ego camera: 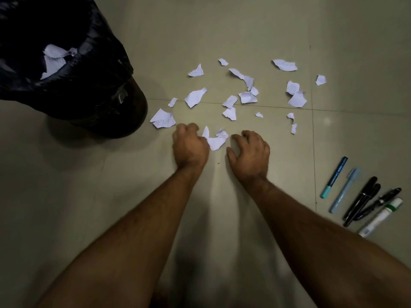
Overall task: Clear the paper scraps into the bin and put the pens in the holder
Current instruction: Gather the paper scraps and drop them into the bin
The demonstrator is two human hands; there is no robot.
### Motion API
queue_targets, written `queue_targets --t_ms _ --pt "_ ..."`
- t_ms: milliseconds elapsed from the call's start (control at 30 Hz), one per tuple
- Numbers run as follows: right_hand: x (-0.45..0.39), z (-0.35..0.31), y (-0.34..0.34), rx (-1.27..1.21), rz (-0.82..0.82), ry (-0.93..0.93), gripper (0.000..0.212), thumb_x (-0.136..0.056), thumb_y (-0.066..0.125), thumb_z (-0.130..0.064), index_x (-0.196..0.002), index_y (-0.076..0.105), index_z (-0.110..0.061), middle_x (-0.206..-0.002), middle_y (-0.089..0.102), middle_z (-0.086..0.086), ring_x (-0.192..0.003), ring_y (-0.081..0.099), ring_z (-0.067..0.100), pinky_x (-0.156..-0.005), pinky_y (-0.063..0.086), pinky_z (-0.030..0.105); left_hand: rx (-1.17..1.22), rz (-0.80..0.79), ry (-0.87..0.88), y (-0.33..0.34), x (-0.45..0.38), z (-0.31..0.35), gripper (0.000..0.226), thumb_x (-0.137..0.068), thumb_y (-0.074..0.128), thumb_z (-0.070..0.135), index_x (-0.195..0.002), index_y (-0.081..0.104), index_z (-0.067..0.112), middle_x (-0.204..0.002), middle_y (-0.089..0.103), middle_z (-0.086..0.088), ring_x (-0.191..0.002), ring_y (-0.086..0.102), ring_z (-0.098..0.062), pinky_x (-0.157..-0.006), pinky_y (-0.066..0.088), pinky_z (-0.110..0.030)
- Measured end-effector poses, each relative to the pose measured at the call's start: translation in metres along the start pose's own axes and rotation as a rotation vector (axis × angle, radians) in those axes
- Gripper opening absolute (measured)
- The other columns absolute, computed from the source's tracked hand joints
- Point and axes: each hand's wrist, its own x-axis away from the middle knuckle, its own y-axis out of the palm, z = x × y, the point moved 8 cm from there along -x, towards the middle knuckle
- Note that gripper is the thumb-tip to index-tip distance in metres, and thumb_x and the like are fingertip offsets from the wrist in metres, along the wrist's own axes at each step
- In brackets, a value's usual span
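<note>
1. The left hand (190, 144) curls its fingers around a torn white printed paper scrap (215, 140) on the pale tiled floor (66, 196).
2. The right hand (250, 152) hovers beside it, fingers bent, holding nothing.
3. Other scraps lie beyond; their print is unreadable.
4. The black-bagged bin (73, 70) stands left; 6 pens (361, 196) lie right.

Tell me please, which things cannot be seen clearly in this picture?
- Pen holder: nowhere in the head view.
- Bin: cut off by the top and left edges; the black liner shadows its inside.
- Left hand: its curled fingers hide how much of the paper scrap it grips.
- Print on the pens: too small.
</note>
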Motion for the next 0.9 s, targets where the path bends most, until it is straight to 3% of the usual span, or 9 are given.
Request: queue_targets --t_ms 100,200,267,333,400,533,633,767,900 --pt "-0.008 0.020 -0.012 0.016 0.046 0.063 0.043 -0.083 0.061 -0.043 -0.118 0.064 -0.018 -0.121 0.060 0.009 -0.117 0.055 0.031 -0.097 0.039 0.043 -0.239 0.168 -0.077 -0.018 -0.023 -0.024 0.042 -0.066 0.061 0.014 -0.107 0.063 0.012 -0.108 0.060 -0.015 -0.097 0.058 -0.037 -0.075 0.046 -0.040" --pt "-0.013 0.029 -0.010 0.076 0.054 0.084 0.050 -0.085 0.057 -0.047 -0.124 0.059 -0.015 -0.128 0.058 0.011 -0.123 0.052 0.034 -0.101 0.039 0.045 -0.278 0.098 -0.177 -0.007 -0.044 -0.044 0.054 -0.074 0.060 0.032 -0.124 0.055 0.014 -0.127 0.054 -0.013 -0.114 0.052 -0.034 -0.090 0.043 -0.041" --pt "-0.016 0.031 -0.006 0.072 0.067 0.096 0.057 -0.088 0.054 -0.050 -0.132 0.056 -0.014 -0.137 0.054 0.014 -0.131 0.048 0.035 -0.106 0.038 0.047 -0.244 0.015 -0.043 0.014 -0.047 -0.032 0.059 -0.081 0.054 0.045 -0.130 0.054 0.011 -0.134 0.053 -0.017 -0.122 0.049 -0.036 -0.099 0.039 -0.042" --pt "-0.017 0.035 -0.013 0.068 0.114 0.109 0.065 -0.092 0.051 -0.055 -0.143 0.047 -0.015 -0.148 0.047 0.013 -0.139 0.041 0.033 -0.112 0.033 0.047 -0.186 -0.038 0.241 0.034 -0.038 0.002 0.058 -0.083 0.049 0.047 -0.128 0.057 0.010 -0.128 0.058 -0.017 -0.116 0.054 -0.037 -0.095 0.044 -0.042" --pt "-0.018 0.045 -0.022 0.128 0.118 0.124 0.072 -0.094 0.045 -0.060 -0.150 0.037 -0.016 -0.156 0.037 0.012 -0.146 0.032 0.032 -0.118 0.025 0.047 -0.156 0.014 0.375 0.034 -0.030 0.022 0.049 -0.084 0.052 0.043 -0.124 0.060 0.015 -0.128 0.059 -0.012 -0.112 0.058 -0.034 -0.089 0.046 -0.040" --pt "-0.010 0.084 -0.022 0.301 -0.019 0.296 0.087 -0.089 0.032 -0.076 -0.156 0.022 -0.021 -0.162 0.021 0.017 -0.150 0.017 0.037 -0.119 0.013 0.058 -0.219 0.176 0.316 0.025 -0.055 0.024 0.050 -0.085 0.053 0.051 -0.128 0.060 0.025 -0.144 0.051 -0.009 -0.129 0.051 -0.030 -0.099 0.040 -0.046" --pt "-0.013 0.087 -0.014 0.324 -0.105 0.314 0.085 -0.088 0.029 -0.078 -0.155 0.023 -0.027 -0.163 0.018 0.017 -0.150 0.013 0.038 -0.117 0.009 0.063 -0.243 0.005 0.248 0.054 -0.070 0.023 0.070 -0.085 0.044 0.068 -0.141 0.048 0.027 -0.155 0.036 -0.012 -0.143 0.033 -0.033 -0.114 0.025 -0.053" --pt "-0.014 0.089 -0.014 0.312 -0.180 0.325 0.083 -0.088 0.023 -0.078 -0.156 0.014 -0.031 -0.165 0.010 0.010 -0.152 0.004 0.036 -0.118 0.005 0.063 -0.118 -0.143 0.485 0.087 -0.040 0.060 0.071 -0.086 0.041 0.067 -0.144 0.046 0.027 -0.158 0.031 -0.013 -0.147 0.027 -0.030 -0.118 0.015 -0.050" --pt "-0.013 0.088 -0.019 0.200 -0.161 0.258 0.073 -0.092 0.028 -0.070 -0.155 0.018 -0.036 -0.166 0.011 0.002 -0.153 0.004 0.028 -0.120 0.002 0.059 -0.190 0.058 0.485 0.061 -0.061 0.052 0.062 -0.092 0.040 0.058 -0.141 0.049 0.021 -0.155 0.036 -0.013 -0.142 0.036 -0.032 -0.116 0.022 -0.050"
